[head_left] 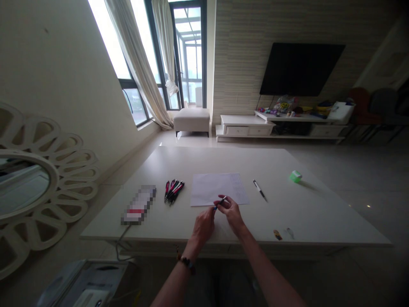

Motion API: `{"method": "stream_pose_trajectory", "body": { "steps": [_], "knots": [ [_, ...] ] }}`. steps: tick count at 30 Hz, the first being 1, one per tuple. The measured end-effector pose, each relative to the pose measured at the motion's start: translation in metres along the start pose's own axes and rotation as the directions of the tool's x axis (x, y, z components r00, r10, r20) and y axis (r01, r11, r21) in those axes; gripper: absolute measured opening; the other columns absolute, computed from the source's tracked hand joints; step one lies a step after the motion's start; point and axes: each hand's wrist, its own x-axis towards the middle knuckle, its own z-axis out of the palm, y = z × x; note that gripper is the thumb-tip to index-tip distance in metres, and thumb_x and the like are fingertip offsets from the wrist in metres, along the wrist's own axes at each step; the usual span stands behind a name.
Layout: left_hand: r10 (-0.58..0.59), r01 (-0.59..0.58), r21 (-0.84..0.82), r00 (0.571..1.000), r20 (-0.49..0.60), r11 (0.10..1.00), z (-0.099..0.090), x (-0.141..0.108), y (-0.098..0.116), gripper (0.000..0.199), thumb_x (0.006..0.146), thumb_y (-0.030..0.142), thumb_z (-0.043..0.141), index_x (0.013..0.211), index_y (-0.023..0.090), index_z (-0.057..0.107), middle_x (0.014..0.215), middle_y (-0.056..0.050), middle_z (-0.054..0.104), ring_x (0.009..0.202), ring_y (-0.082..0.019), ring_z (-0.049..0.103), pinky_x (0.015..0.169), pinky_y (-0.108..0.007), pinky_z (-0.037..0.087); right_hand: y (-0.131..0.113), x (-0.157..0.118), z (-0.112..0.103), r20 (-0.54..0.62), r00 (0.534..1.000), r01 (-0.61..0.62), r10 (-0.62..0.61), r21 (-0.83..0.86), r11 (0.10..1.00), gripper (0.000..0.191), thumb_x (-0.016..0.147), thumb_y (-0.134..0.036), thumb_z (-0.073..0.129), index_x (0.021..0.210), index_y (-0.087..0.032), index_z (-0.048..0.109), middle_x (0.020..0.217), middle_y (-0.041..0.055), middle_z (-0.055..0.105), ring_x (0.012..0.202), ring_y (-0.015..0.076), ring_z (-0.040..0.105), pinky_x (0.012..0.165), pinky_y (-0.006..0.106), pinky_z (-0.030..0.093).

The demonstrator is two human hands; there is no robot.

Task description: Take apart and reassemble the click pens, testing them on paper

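Note:
A dark pen (222, 200) is held between both hands, above the near edge of the white paper (211, 187). My left hand (203, 225) pinches its lower left end, and my right hand (232, 213) grips it near the upper right end. To the left of the paper lies a pile of several pens (174, 192) in pink, green and black. A single white and black pen (260, 190) rests on the table right of the paper.
On the white table (306, 213) are a blurred-out device (139, 205) with a cable at the left, a green box (295, 176) at the right, and two small items (277, 235) near the front edge. A printer-like machine (92, 281) stands below left.

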Motion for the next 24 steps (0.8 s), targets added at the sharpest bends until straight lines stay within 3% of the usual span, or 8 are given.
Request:
{"method": "stream_pose_trajectory", "body": {
  "steps": [5, 9, 13, 18, 22, 24],
  "knots": [
    [0.018, -0.018, 0.011, 1.0, 0.01, 1.0, 0.0, 0.0, -0.001, 0.02, 0.09, 0.02, 0.03, 0.092, 0.018, 0.05, 0.071, -0.002, 0.061, 0.061, -0.012, 0.057, 0.058, -0.022, 0.039, 0.001, 0.001, -0.002, -0.036, 0.999, -0.004, 0.003, -0.021, 1.0, 0.047, 0.055, -0.036, 0.076, 0.094, -0.015, 0.06, 0.07, 0.0028, 0.067, 0.069, 0.0177, 0.063, 0.067, 0.031, 0.051],
    [0.007, -0.007, 0.007, 1.0, 0.004, 1.0, 0.0, 0.0, 0.0, 0.02, 0.09, 0.02, 0.03, 0.093, 0.018, 0.05, 0.07, -0.002, 0.06, 0.059, -0.012, 0.056, 0.056, -0.022, 0.039, 0.004, 0.001, -0.002, 0.021, 1.0, -0.019, 0.017, 0.094, 0.995, 0.052, 0.058, -0.034, 0.075, 0.103, -0.017, 0.056, 0.084, 0.0052, 0.069, 0.08, 0.0184, 0.064, 0.075, 0.033, 0.05],
    [0.005, -0.005, 0.004, 1.0, 0.004, 1.0, 0.0, 0.0, 0.0, 0.02, 0.089, 0.02, 0.03, 0.094, 0.018, 0.05, 0.07, -0.002, 0.06, 0.06, -0.012, 0.056, 0.057, -0.022, 0.039, 0.004, 0.0, -0.001, -0.072, 0.997, 0.0, 0.001, 0.014, 1.0, 0.042, 0.057, -0.033, 0.076, 0.091, -0.016, 0.058, 0.074, 0.0038, 0.069, 0.073, 0.0186, 0.064, 0.072, 0.033, 0.05],
    [0.006, -0.005, -0.025, 1.0, 0.012, 1.0, 0.0, 0.0, -0.001, 0.021, 0.089, 0.019, 0.03, 0.097, 0.018, 0.05, 0.073, -0.002, 0.06, 0.062, -0.012, 0.056, 0.058, -0.022, 0.039, 0.006, 0.0, -0.002, -0.012, 1.0, 0.013, -0.012, 0.058, 0.998, 0.047, 0.06, -0.032, 0.074, 0.1, -0.017, 0.056, 0.087, 0.007, 0.069, 0.082, 0.0199, 0.064, 0.077, 0.035, 0.05],
    [-0.027, 0.028, -0.024, 0.999, 0.019, 0.999, 0.0, 0.0, -0.001, 0.021, 0.088, 0.019, 0.03, 0.094, 0.018, 0.051, 0.071, -0.002, 0.06, 0.06, -0.012, 0.056, 0.057, -0.022, 0.038, 0.01, 0.003, -0.001, -0.066, 0.997, 0.03, -0.035, -0.077, 0.997, 0.043, 0.056, -0.032, 0.076, 0.092, -0.015, 0.059, 0.073, 0.0041, 0.068, 0.071, 0.0186, 0.064, 0.069, 0.032, 0.05],
    [-0.034, 0.035, -0.026, 0.999, 0.018, 0.999, 0.0, 0.0, 0.0, 0.021, 0.089, 0.02, 0.03, 0.095, 0.018, 0.051, 0.071, -0.002, 0.06, 0.061, -0.012, 0.056, 0.057, -0.022, 0.038, 0.01, 0.003, -0.001, -0.069, 0.997, 0.024, -0.027, -0.052, 0.998, 0.046, 0.056, -0.032, 0.076, 0.095, -0.015, 0.058, 0.073, 0.0038, 0.069, 0.072, 0.0187, 0.064, 0.07, 0.032, 0.05]
  ]
}}
